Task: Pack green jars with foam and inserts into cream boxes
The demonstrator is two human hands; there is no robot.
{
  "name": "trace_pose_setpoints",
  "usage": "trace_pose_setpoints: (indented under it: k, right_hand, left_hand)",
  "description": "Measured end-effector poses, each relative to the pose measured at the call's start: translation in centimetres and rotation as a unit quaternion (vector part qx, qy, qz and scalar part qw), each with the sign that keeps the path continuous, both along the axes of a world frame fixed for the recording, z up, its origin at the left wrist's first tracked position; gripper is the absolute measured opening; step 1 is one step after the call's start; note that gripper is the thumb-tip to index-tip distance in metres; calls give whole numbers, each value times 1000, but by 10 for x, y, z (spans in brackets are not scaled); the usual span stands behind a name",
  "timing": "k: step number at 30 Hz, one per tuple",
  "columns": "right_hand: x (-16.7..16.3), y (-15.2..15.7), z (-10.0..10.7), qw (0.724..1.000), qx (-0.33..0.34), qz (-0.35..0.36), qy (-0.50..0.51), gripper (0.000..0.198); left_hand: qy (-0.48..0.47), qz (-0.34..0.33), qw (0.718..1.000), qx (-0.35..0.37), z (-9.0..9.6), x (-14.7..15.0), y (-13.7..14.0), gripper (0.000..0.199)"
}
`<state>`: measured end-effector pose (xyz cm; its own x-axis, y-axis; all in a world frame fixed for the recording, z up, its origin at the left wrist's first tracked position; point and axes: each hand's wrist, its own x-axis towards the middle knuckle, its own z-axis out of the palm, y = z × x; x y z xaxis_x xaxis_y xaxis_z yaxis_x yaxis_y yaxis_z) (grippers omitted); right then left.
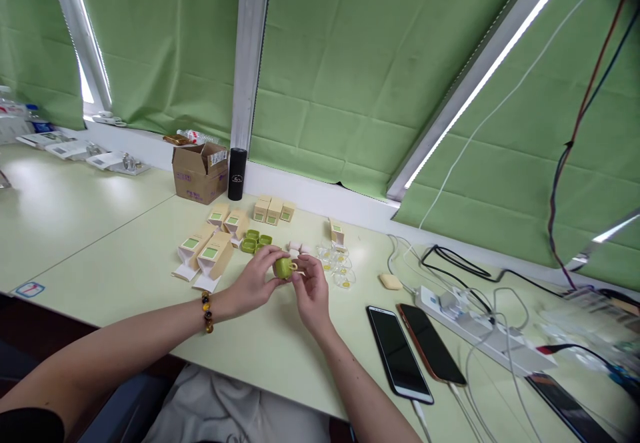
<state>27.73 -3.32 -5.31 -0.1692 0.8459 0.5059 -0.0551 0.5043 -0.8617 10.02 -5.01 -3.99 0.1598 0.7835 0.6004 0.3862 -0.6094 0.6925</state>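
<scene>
Above the middle of the table I hold a small rounded green case [283,268] with a pale ring at its right side. My left hand [256,279], with a beaded bracelet at the wrist, grips the case from the left. At the right, my right hand [311,291] closes its fingers around the ring. Several small green square containers [257,239] sit just beyond my left hand. Pinkish-white small pieces [299,247] lie behind my fingers, partly hidden. To their right are several clear pouches [342,268] with yellow spots.
Open cream cartons [214,253] stand left; closed ones [273,211] stand farther back. A cardboard box [200,175] and a black cylinder [237,175] stand by the window. Phones [400,353], a power strip [475,328] and loose cables cover the right side.
</scene>
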Motion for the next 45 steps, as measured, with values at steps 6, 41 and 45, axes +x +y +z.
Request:
trace_pose_setpoints:
  k: [6, 41, 45]
  right_hand:
    - [22, 13, 12, 975, 82, -155, -134, 19]
    - [31, 26, 30, 968, -248, 45, 7, 47]
    - [29, 25, 26, 972, -232, 33, 33, 47]
  left_hand:
    - [-261, -75, 946, -176, -9, -3, 21, 52]
    - [-366, -31, 900, -237, -11, -5, 29, 57]
    - [-371, -35, 898, -235, -9, -6, 28, 57]
